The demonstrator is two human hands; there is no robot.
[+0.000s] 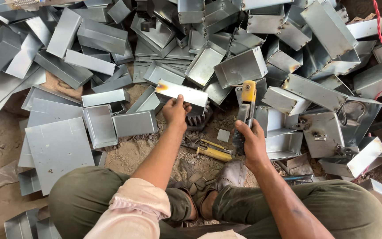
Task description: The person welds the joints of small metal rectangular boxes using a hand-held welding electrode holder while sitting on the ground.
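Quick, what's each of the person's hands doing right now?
Left hand: closed on the edge of a folded sheet-metal box.
Right hand: closed around a hand tool with a yellow head, held upright.

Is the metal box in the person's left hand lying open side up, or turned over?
Turned over: the metal box shows a closed flat face with a scorch mark, held by the left hand.

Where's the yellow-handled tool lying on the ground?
Head view, centre: the yellow-handled tool lies on the dirt between the left hand and right hand, just ahead of the shoe.
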